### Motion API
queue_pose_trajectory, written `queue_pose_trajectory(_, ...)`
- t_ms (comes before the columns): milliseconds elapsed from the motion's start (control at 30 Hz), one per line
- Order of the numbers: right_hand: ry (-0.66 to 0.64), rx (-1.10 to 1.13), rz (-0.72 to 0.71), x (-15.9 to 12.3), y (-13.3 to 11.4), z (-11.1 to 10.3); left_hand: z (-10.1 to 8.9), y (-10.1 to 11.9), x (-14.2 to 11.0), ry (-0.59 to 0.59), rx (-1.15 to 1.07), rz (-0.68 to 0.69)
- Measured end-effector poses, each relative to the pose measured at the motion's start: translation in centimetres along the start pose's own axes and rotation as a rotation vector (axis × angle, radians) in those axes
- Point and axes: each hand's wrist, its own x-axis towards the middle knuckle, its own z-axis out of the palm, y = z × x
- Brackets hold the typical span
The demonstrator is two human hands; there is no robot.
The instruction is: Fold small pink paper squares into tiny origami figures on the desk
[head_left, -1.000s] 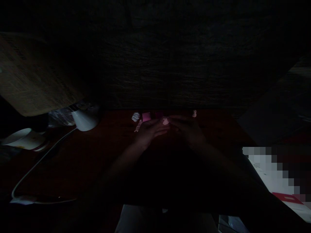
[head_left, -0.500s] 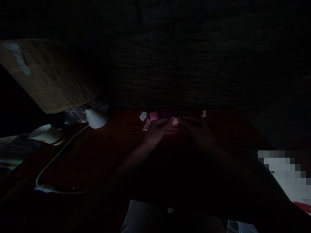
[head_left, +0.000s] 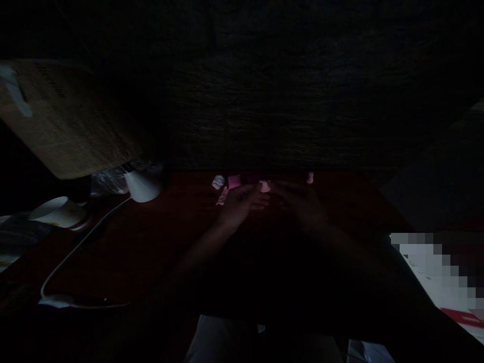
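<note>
In dim light, a small pink lump (head_left: 265, 186), clay-like in look, is between my two hands above the dark reddish table. My left hand (head_left: 237, 205) pinches it from the left with thumb and finger, the other fingers curled below. From the right, the fingertips of my right hand (head_left: 304, 202) close on the same lump; their detail is partly lost in shadow. Behind my left hand lie a pink block (head_left: 234, 181), a crumpled whitish ball (head_left: 218, 182) and a crinkled pale pink scrap (head_left: 222, 195). Beyond my right hand stands a small pink piece (head_left: 310, 177).
At left are a white cone-shaped lamp base (head_left: 142, 187) with a white cord (head_left: 81, 242), a paper cup (head_left: 60, 212) lying tilted, and a cardboard box (head_left: 75, 121). A dark textured wall (head_left: 264, 101) rises behind the table. White packaging (head_left: 423, 277) is at right.
The whole view has shifted slightly, so things appear a little further left. Both hands stay together at the pink lump, with only slight finger movement.
</note>
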Motion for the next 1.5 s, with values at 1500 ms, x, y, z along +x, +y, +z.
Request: queue_pose_trajectory(1500, -0.076, 0.276, 0.191, 0.30, 0.11, -0.13, 0.13, 0.69, -0.14, 0.102, -0.003, -0.036)
